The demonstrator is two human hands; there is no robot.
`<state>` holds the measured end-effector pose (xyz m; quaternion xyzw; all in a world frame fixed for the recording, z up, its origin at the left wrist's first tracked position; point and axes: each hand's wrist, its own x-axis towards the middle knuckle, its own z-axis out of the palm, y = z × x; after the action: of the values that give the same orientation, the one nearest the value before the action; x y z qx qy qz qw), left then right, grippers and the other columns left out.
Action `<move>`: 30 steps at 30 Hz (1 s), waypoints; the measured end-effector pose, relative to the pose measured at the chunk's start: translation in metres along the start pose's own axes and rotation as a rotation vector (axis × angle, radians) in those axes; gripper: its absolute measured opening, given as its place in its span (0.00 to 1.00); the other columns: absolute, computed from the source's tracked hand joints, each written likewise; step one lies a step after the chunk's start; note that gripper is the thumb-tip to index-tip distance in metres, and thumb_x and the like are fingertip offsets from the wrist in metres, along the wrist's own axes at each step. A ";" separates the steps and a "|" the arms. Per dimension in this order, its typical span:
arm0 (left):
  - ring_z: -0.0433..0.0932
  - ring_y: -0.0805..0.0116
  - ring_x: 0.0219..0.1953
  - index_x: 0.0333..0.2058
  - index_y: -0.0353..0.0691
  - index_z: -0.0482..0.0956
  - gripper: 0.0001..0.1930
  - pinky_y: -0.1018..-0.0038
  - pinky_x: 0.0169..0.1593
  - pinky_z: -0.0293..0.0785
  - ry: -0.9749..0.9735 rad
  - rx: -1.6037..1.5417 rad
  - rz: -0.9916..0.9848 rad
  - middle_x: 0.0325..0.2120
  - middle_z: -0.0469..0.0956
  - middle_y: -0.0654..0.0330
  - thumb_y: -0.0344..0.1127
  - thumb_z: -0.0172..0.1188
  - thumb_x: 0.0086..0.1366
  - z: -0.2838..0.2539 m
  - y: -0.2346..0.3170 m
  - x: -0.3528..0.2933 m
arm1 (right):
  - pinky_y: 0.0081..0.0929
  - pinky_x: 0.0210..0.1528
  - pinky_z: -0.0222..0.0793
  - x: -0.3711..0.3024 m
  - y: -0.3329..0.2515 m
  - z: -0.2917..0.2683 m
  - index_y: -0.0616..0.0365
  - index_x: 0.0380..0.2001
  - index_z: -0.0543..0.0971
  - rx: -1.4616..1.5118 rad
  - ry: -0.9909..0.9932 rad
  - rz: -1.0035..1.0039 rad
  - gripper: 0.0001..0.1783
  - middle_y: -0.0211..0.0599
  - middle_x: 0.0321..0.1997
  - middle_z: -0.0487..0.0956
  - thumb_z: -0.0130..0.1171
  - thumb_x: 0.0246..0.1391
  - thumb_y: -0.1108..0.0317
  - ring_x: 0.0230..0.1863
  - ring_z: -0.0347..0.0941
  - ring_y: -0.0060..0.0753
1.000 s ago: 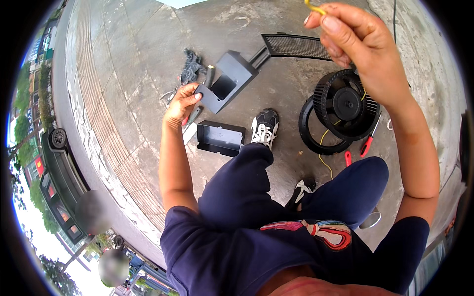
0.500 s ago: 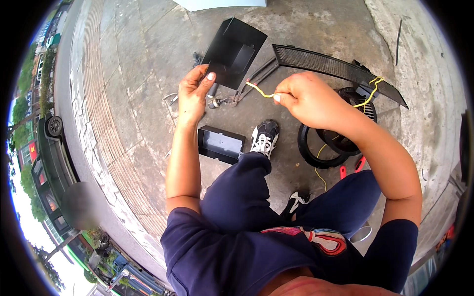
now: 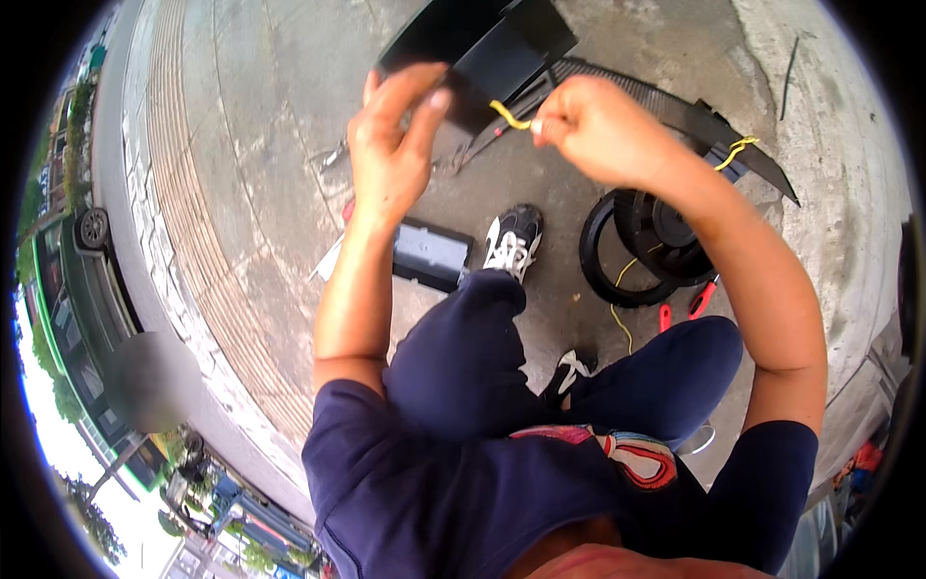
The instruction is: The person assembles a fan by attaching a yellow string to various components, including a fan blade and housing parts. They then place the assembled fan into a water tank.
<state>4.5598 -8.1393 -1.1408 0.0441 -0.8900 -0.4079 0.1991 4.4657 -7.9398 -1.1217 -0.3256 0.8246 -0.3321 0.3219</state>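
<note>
In the upper middle, my left hand (image 3: 391,145) grips the near left edge of a black sheet-metal box (image 3: 511,53); motion blurs its fingertips. The box is tilted, its top running out of view. Right of it, my right hand (image 3: 598,130) pinches a yellow cord (image 3: 503,114) between thumb and fingers. The cord's short bent end points toward the box, close to its lower corner; whether they touch I cannot tell. Another stretch of yellow cord lies over a long black mesh panel (image 3: 675,121) on the ground.
A second black box (image 3: 431,253) lies beside my shoe (image 3: 513,241). To the right are a black ring (image 3: 603,270), a round black part (image 3: 666,227) and red-handled tools (image 3: 702,301). Long-handled cutters (image 3: 502,124) lie partly hidden behind the cord. A road with vehicles runs along the left.
The black box has moved up and right and turned, showing more of its folded side. My right hand has risen slightly with the cord. The left hand's fingers have spread somewhat.
</note>
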 end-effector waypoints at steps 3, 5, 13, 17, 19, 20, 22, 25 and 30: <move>0.77 0.62 0.37 0.35 0.40 0.79 0.07 0.52 0.61 0.52 0.039 0.128 0.158 0.31 0.79 0.61 0.32 0.61 0.56 0.009 0.009 0.002 | 0.24 0.24 0.64 0.003 -0.001 0.006 0.64 0.25 0.77 0.021 0.109 0.040 0.12 0.33 0.15 0.71 0.54 0.54 0.65 0.19 0.67 0.23; 0.77 0.66 0.35 0.35 0.40 0.78 0.08 0.55 0.62 0.51 0.133 0.206 0.328 0.29 0.79 0.64 0.32 0.62 0.56 0.018 0.014 0.005 | 0.22 0.26 0.64 0.009 0.002 0.013 0.64 0.27 0.74 0.169 0.169 0.081 0.12 0.32 0.18 0.73 0.55 0.55 0.64 0.23 0.70 0.21; 0.75 0.63 0.32 0.33 0.40 0.75 0.08 0.53 0.56 0.57 0.129 0.451 0.499 0.24 0.74 0.61 0.27 0.59 0.52 0.028 0.055 0.015 | 0.18 0.31 0.66 0.025 0.017 0.019 0.63 0.34 0.68 0.817 0.454 -0.052 0.05 0.32 0.27 0.76 0.52 0.53 0.79 0.28 0.72 0.22; 0.75 0.68 0.37 0.34 0.46 0.76 0.11 0.57 0.57 0.57 0.252 0.522 0.530 0.26 0.76 0.66 0.30 0.63 0.50 0.040 0.030 0.018 | 0.28 0.31 0.66 0.010 0.023 0.006 0.63 0.30 0.72 -0.018 0.480 -0.231 0.12 0.35 0.24 0.75 0.54 0.57 0.63 0.30 0.74 0.30; 0.75 0.66 0.35 0.33 0.44 0.76 0.10 0.53 0.55 0.59 0.244 0.473 0.538 0.24 0.75 0.66 0.30 0.62 0.50 0.041 0.018 0.023 | 0.36 0.30 0.66 -0.008 0.036 -0.001 0.61 0.29 0.73 -0.239 0.326 -0.171 0.13 0.43 0.22 0.74 0.52 0.57 0.60 0.28 0.73 0.44; 0.74 0.64 0.33 0.33 0.43 0.75 0.10 0.51 0.53 0.61 0.243 0.456 0.546 0.21 0.73 0.65 0.29 0.61 0.50 0.042 0.017 0.023 | 0.40 0.30 0.66 -0.017 0.043 -0.003 0.60 0.28 0.74 -0.343 0.248 -0.134 0.14 0.48 0.21 0.73 0.51 0.57 0.59 0.28 0.72 0.52; 0.74 0.63 0.32 0.33 0.43 0.75 0.10 0.52 0.53 0.61 0.227 0.423 0.537 0.21 0.73 0.65 0.29 0.62 0.49 0.046 0.016 0.023 | 0.41 0.30 0.66 -0.027 0.057 0.004 0.60 0.28 0.74 -0.216 0.199 -0.071 0.15 0.47 0.21 0.73 0.48 0.59 0.59 0.28 0.71 0.53; 0.75 0.64 0.33 0.33 0.42 0.76 0.08 0.55 0.54 0.62 0.148 0.410 0.474 0.24 0.76 0.64 0.29 0.62 0.52 0.052 0.024 0.022 | 0.35 0.29 0.65 -0.025 0.058 0.015 0.63 0.29 0.74 -0.140 0.298 -0.074 0.14 0.47 0.21 0.74 0.48 0.60 0.62 0.25 0.71 0.50; 0.76 0.63 0.32 0.33 0.39 0.76 0.09 0.67 0.44 0.70 0.132 0.365 0.482 0.26 0.77 0.62 0.29 0.64 0.51 0.060 0.034 0.028 | 0.36 0.27 0.64 -0.008 0.051 0.021 0.64 0.28 0.73 -0.016 0.525 -0.039 0.12 0.49 0.21 0.72 0.50 0.59 0.64 0.25 0.70 0.51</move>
<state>4.5138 -8.0812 -1.1415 -0.1067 -0.9185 -0.1788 0.3362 4.4696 -7.9119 -1.1701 -0.2466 0.8761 -0.4048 0.0881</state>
